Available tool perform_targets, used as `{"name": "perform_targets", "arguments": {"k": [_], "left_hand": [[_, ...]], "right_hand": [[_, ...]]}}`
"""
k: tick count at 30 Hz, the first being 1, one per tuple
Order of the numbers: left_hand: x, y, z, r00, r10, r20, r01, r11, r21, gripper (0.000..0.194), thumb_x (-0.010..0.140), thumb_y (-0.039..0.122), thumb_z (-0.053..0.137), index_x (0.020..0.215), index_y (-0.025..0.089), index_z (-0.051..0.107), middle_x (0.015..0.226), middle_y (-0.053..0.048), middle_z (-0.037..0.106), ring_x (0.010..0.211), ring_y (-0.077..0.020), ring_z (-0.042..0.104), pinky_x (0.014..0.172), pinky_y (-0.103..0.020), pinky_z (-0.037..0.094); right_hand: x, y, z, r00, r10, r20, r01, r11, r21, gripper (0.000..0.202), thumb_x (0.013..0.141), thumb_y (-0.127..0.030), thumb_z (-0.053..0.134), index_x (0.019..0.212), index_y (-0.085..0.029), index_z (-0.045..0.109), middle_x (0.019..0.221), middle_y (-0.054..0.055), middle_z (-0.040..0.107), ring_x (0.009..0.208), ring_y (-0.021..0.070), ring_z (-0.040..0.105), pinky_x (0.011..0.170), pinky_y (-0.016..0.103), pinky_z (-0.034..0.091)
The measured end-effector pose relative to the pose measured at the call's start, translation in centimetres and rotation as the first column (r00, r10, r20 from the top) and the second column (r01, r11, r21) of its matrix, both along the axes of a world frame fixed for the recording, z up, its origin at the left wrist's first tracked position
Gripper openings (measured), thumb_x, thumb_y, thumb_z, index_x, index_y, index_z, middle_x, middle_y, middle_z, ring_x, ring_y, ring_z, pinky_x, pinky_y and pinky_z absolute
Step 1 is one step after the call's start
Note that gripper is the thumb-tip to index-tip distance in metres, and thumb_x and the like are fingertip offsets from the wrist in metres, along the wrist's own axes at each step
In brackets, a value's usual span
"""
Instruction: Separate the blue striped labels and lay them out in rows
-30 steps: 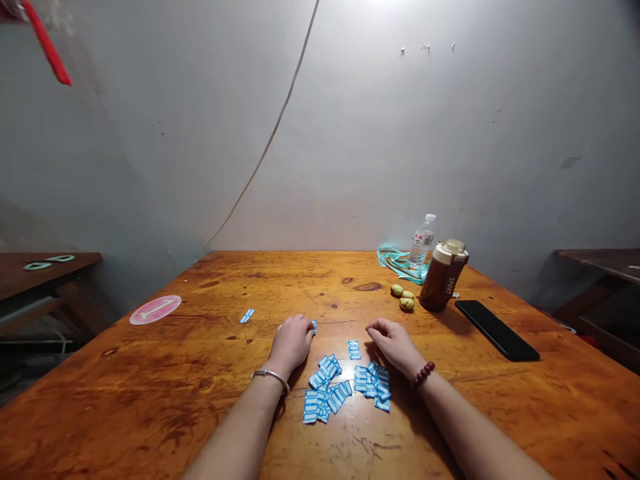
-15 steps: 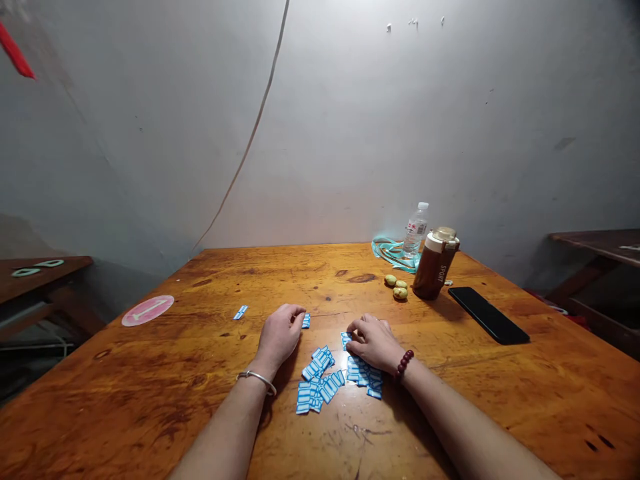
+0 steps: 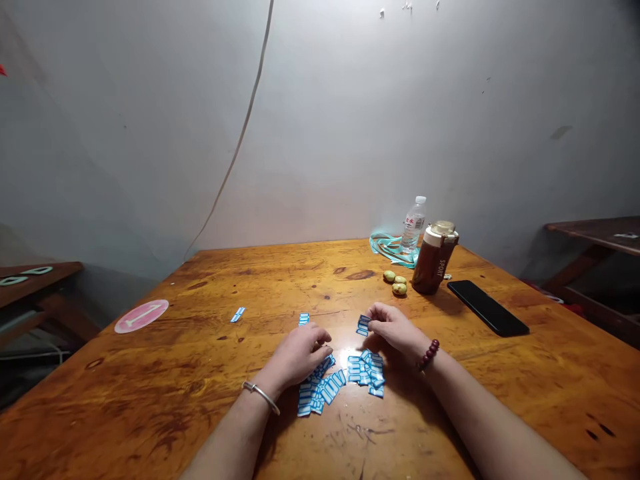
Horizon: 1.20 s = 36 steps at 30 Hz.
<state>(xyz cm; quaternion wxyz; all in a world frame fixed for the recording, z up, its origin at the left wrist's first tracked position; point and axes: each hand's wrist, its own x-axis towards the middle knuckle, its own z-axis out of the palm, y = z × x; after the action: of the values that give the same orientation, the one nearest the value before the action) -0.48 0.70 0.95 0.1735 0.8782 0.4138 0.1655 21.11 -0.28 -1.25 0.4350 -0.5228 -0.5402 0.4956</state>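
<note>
Blue-and-white striped cards [image 3: 333, 386]

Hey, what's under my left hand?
A pile of blue cards sticks out on the near side of your left hand, and a separate card peeks out beyond it. The hand hides the rest, so anything fully beneath it can't be seen.

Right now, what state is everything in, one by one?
Right hand, pinching a card
Left hand, open over left pile
Left pile, partly covered, overlapping
Right pile, overlapping
Phone, flat, screen dark
Brown bottle, standing, lid closed
Clear bottle, standing, capped
Teal ribbon, loosely looped
</note>
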Motion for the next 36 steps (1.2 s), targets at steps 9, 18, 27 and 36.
{"name": "perform_targets", "arguments": {"k": [9, 18, 27, 36], "left_hand": [[3.1, -2.2, -0.6, 0.989, -0.146, 0.034, 0.146, 0.989, 0.004, 0.023, 0.066, 0.034, 0.057, 0.085, 0.022, 0.058, 0.091, -0.003, 0.053, 0.085, -0.0175, 0.045, 0.072, -0.026, 0.035], [3.6, -1.8, -1.2, 0.930, 0.089, 0.356, 0.009, 0.965, -0.263, 0.015, 0.069, 0.030, 0.051, 0.064, 0.016, 0.052, 0.059, 0.002, 0.052, 0.056, -0.0107, 0.046, 0.053, -0.022, 0.033], [2.9, -1.1, -0.6, 0.793, 0.289, 0.537, 0.013, 0.872, -0.489, 0.025, 0.067, 0.037, 0.054, 0.060, 0.013, 0.051, 0.050, 0.004, 0.046, 0.046, -0.0069, 0.039, 0.043, -0.018, 0.029], [3.1, -1.6, -0.3, 0.792, 0.309, 0.526, 0.061, 0.819, -0.571, 0.020, 0.071, 0.032, 0.047, 0.061, 0.014, 0.050, 0.048, 0.005, 0.044, 0.041, -0.0068, 0.040, 0.040, -0.018, 0.029]], "right_hand": [[0.8, -0.1, -0.3, 0.946, 0.096, 0.309, -0.096, 0.995, -0.013, 0.015, 0.060, -0.008, 0.040, 0.067, -0.015, 0.052, 0.053, -0.002, 0.052, 0.045, 0.0069, 0.047, 0.039, 0.015, 0.032], [0.3, -0.1, 0.6, 0.966, -0.026, 0.259, -0.023, 0.983, 0.182, 0.007, 0.066, -0.020, 0.049, 0.063, -0.014, 0.052, 0.060, -0.001, 0.052, 0.055, 0.0084, 0.047, 0.050, 0.018, 0.036], [-1.1, -1.3, 1.7, 0.981, 0.185, -0.053, -0.180, 0.980, 0.081, 0.016, 0.068, -0.030, 0.057, 0.069, -0.015, 0.052, 0.058, -0.004, 0.047, 0.046, 0.0050, 0.039, 0.043, 0.017, 0.030], [-0.7, -1.7, 3.4, 0.974, 0.194, -0.121, -0.180, 0.976, 0.119, 0.019, 0.066, -0.032, 0.060, 0.067, -0.014, 0.051, 0.060, -0.003, 0.047, 0.052, 0.0068, 0.041, 0.050, 0.020, 0.034]]}}
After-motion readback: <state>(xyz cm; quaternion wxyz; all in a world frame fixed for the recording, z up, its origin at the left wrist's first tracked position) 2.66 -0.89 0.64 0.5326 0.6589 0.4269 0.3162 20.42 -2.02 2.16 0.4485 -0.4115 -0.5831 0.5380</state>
